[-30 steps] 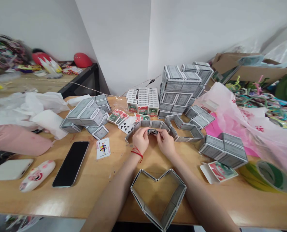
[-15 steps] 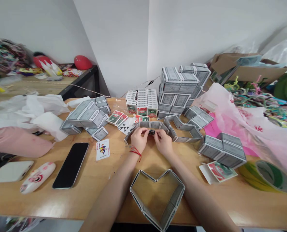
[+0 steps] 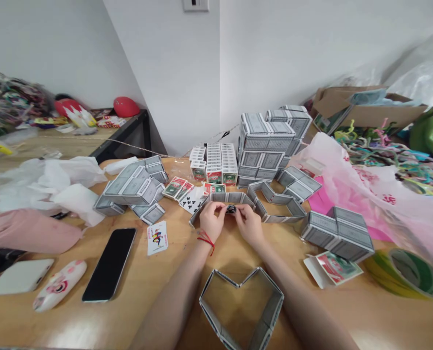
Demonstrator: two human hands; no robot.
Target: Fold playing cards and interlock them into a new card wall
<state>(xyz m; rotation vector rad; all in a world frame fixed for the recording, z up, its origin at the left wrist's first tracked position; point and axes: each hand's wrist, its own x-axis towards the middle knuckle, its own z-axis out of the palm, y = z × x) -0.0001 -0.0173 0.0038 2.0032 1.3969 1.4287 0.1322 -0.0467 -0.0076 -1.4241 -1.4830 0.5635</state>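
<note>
Both hands meet over the table, pinching a small black-and-white piece (image 3: 231,209) from its two sides; its kind is too small to make out. My left hand (image 3: 212,219), with a red string at the wrist, has thumb and finger closed on its left end. On its right end, my right hand (image 3: 248,224) is pinched likewise. Just behind the hands lies a bent frame of folded playing cards (image 3: 234,197), partly hidden by them. A heart-shaped card frame (image 3: 270,316) stands between my forearms. To the right sits another angular card frame (image 3: 280,216).
Stacked card blocks (image 3: 265,146) and rows of card boxes (image 3: 214,163) stand at the back. Left are a card structure (image 3: 130,187), a joker card (image 3: 157,238) and a phone (image 3: 110,265). Right are a card block (image 3: 338,233), an opened card box (image 3: 335,269) and a tape roll (image 3: 402,272).
The camera view has tilted up slightly, so the table's contents appear lower. Both hands keep their pinch on the small piece, with little visible movement.
</note>
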